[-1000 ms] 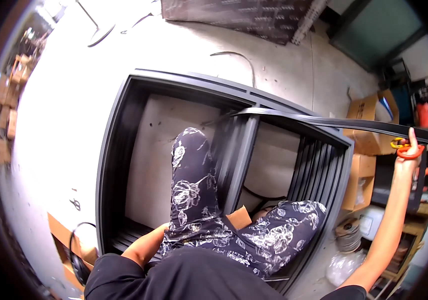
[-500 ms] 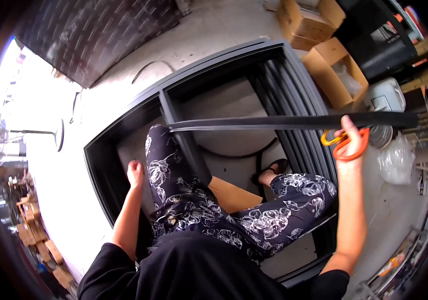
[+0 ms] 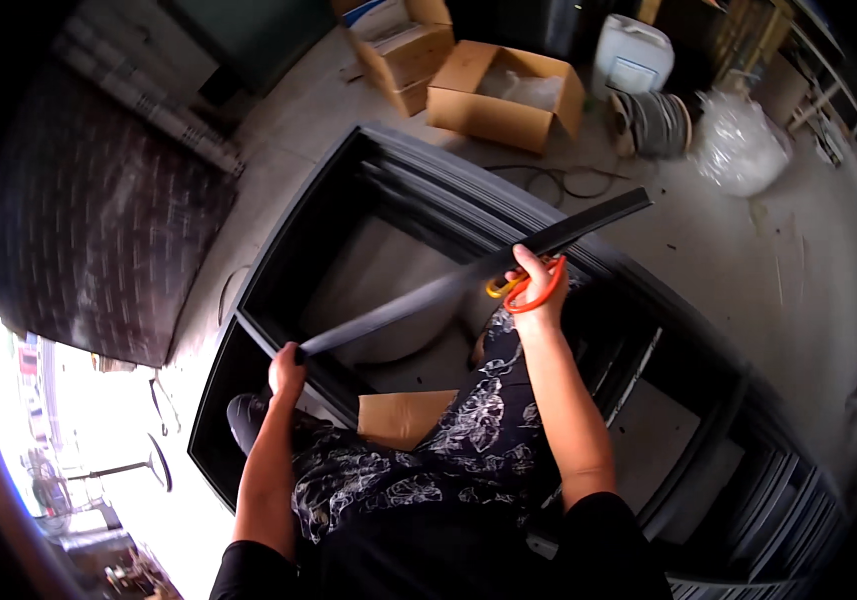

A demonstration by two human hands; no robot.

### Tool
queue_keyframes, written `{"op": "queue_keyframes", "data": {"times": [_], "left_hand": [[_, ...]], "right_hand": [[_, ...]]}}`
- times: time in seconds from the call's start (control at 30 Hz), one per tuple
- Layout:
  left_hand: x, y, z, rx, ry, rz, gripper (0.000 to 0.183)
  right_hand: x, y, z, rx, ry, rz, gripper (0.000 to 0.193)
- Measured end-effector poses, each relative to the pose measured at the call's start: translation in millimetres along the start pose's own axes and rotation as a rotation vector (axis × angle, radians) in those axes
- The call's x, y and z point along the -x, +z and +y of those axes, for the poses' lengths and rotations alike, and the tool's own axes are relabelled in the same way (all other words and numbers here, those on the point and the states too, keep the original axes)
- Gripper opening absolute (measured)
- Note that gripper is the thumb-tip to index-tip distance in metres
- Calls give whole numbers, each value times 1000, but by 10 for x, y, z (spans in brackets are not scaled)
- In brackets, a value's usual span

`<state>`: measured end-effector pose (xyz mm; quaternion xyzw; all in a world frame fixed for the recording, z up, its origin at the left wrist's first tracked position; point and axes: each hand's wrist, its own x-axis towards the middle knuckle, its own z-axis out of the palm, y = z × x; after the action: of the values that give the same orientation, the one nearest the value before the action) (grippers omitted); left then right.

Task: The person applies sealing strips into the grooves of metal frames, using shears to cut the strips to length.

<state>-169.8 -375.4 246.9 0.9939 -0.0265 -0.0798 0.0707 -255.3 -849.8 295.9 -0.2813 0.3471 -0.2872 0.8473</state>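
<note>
A long black profile strip slants across in front of me, its far right end raised over the frame. My left hand is closed around its near left end. Further along, my right hand grips the strip with the thumb on top. Scissors with orange and yellow handle loops hang on the fingers of that same hand; their blades are hidden. Beneath the strip stands a stack of dark grey rectangular frames, and my legs are inside its opening.
A brown cardboard piece lies between my legs. Beyond the frames are open cardboard boxes, a white jerrycan, a cable spool and a clear plastic bundle. A dark wrapped stack stands at the left, with a fan lower down.
My left hand, earlier apart from the strip, now holds its end. My right hand has moved left with strip and scissors. The view has swung right, and the strip now slants upward to the right.
</note>
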Motion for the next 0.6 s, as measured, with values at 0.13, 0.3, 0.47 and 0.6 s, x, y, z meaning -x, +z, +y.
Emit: {"op": "queue_keyframes", "data": {"times": [0.13, 0.3, 0.47, 0.6], "left_hand": [[-481, -707, 74, 191, 192, 545, 22], [-449, -2744, 1743, -9, 674, 796, 25], [-14, -3421, 3093, -248, 963, 895, 27], [-23, -3591, 3613, -465, 1315, 846, 11]], "right_hand": [[-80, -34, -302, -179, -135, 7, 31], [-126, -313, -737, -331, -210, 152, 33], [-248, -845, -1148, -439, -236, 209, 28], [-179, -1041, -1446, -371, -298, 281, 26]]}}
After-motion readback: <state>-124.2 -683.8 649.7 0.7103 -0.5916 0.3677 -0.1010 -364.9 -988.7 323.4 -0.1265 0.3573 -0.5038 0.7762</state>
